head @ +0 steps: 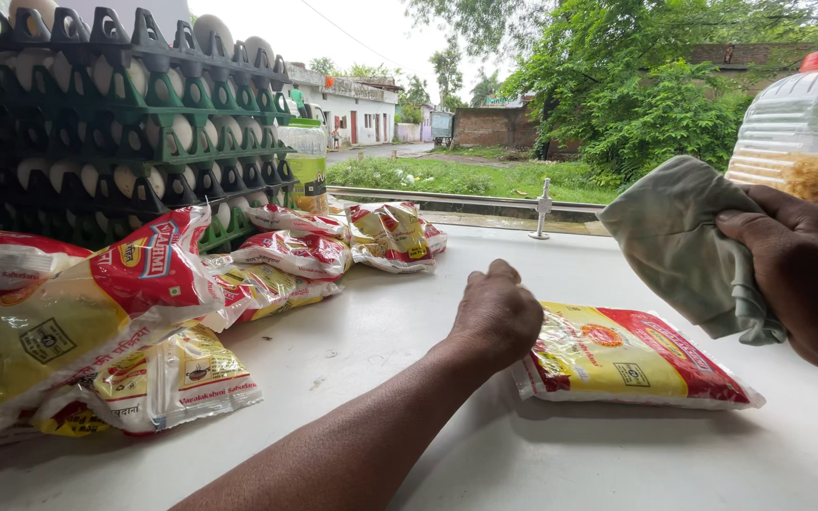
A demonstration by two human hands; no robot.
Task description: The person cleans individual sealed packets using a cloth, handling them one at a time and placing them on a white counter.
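Observation:
My left hand (496, 312) rests as a closed fist on the white counter (409, 378), its knuckles against the left end of a flat yellow and red packet (631, 358). My right hand (802, 274) is raised at the right edge and grips a grey-green cloth (684, 241) that hangs above that packet. Just behind the right hand stands a clear plastic jar (802, 128) with a red lid.
Several yellow and red packets (97, 331) lie heaped along the counter's left side. Stacked dark green trays of white eggs (115, 123) rise behind them, beside a clear jar with a green lid (307, 166). A metal rail and latch (542, 206) edge the far side.

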